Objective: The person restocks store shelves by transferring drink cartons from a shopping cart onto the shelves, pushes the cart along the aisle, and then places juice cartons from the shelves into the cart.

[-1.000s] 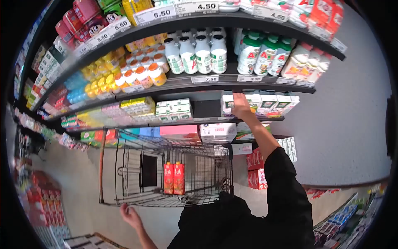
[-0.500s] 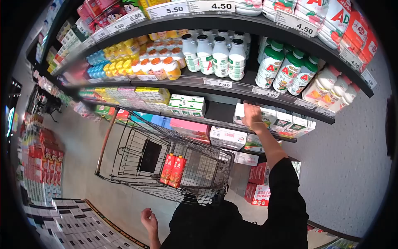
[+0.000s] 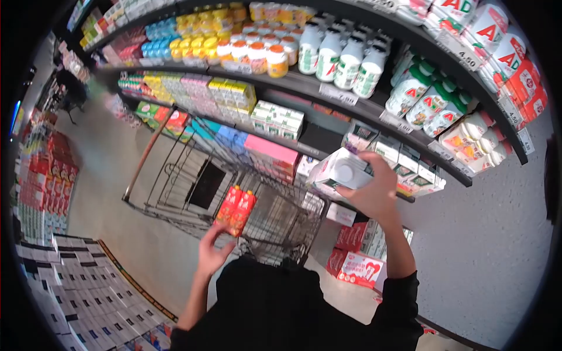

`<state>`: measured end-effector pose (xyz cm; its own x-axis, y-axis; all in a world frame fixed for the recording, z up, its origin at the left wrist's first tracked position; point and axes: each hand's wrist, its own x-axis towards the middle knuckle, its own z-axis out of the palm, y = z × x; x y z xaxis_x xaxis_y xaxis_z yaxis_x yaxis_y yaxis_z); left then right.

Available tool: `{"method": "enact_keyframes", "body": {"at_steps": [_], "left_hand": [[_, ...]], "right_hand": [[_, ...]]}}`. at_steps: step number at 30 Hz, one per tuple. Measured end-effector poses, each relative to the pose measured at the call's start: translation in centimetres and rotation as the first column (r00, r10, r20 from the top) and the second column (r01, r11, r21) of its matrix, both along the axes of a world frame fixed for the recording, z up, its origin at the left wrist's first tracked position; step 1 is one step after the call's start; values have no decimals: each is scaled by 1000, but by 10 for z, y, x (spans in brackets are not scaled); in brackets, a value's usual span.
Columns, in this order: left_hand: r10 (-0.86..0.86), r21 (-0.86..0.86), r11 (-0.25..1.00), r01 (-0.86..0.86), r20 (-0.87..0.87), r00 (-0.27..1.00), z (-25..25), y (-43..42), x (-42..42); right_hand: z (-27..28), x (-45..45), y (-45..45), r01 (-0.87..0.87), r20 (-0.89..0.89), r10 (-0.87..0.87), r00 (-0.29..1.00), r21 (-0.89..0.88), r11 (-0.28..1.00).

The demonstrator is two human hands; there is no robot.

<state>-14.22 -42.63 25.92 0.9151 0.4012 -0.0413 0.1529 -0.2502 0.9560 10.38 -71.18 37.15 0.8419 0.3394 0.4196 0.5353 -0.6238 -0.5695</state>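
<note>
My right hand [image 3: 374, 190] grips a white carton [image 3: 339, 171] with a round cap, held in front of the lower shelf with its capped top toward me. Similar cartons [image 3: 404, 161] stand on the shelf just behind and to the right. My left hand [image 3: 213, 248] has its fingers apart and holds nothing; it is near the shopping cart's front side. Inside the wire cart [image 3: 272, 219] two red cartons [image 3: 236, 209] stand side by side, just beyond my left fingertips.
Shelves [image 3: 374, 105] curve across the top, with white bottles [image 3: 339, 58], green-capped bottles [image 3: 424, 99] and small boxes [image 3: 278, 120]. Red and white boxes [image 3: 360, 266] sit low at right. Stacked white boxes [image 3: 99, 292] fill the lower left. A grey wall [image 3: 468, 251] is at right.
My right hand has drawn a white carton off the shelf and toward me. My left hand has risen toward the cart. The view has turned, shifting shelves and cart.
</note>
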Motion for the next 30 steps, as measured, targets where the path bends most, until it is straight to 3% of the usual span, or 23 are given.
{"method": "enact_keyframes", "body": {"at_steps": [2, 4, 6, 7, 8, 10, 12, 14, 16, 17, 18, 20, 23, 26, 28, 30], "left_hand": [[-206, -56, 975, 215, 141, 968, 34, -12, 43], [-444, -50, 884, 464, 215, 870, 68, -24, 77], [-600, -154, 752, 641, 243, 762, 78, -40, 92], [-692, -222, 638, 737, 255, 676, 82, -45, 95], [-748, -398, 522, 755, 212, 629, 72, -42, 92], [-690, -421, 571, 705, 219, 690, 54, -45, 76], [-614, -705, 504, 499, 113, 781, 38, -46, 57], [-567, -735, 488, 470, 142, 811, 26, -44, 48], [-565, -779, 466, 419, 102, 819, 20, -38, 38], [-559, -785, 465, 409, 98, 823, 19, -34, 35], [-552, -793, 459, 401, 99, 828, 15, -31, 32], [-574, -798, 497, 342, -6, 819, 6, -25, 27], [-550, -812, 513, 280, -60, 833, 8, -17, 25], [-539, -811, 535, 237, -112, 835, 5, -7, 22], [-531, -888, 429, 163, -102, 841, -2, -1, 20], [-546, -871, 465, 161, -138, 826, -8, 2, 17]], "right_hand": [[31, -27, 3, -62, -212, 72, 975, 55, 997], [36, -48, 8, -22, -197, 27, 980, 28, 999], [43, -60, 20, -104, -516, 291, 806, 360, 927], [37, -67, 26, -82, -533, 330, 779, 435, 897], [35, -72, 30, -66, -562, 351, 749, 464, 883], [21, -74, 35, -39, -609, 389, 691, 505, 862], [-15, -78, 48, 272, -764, 340, 548, 547, 792], [-32, -90, 57, 242, -742, 316, 592, 537, 808], [-48, -106, 65, 426, -694, 372, 616, 691, 584], [-59, -114, 68, 468, -679, 358, 641, 716, 518], [-66, -122, 72, 469, -686, 355, 635, 707, 529], [-77, -141, 81, 615, -732, 452, 510, 678, 403], [-103, -171, 97, 613, -787, 470, 400, 611, 501], [-110, -192, 104, 521, -798, 464, 385, 602, 605], [-109, -197, 110, 531, -804, 467, 369, 594, 604], [-113, -201, 114, 544, -812, 466, 352, 583, 604]]}}
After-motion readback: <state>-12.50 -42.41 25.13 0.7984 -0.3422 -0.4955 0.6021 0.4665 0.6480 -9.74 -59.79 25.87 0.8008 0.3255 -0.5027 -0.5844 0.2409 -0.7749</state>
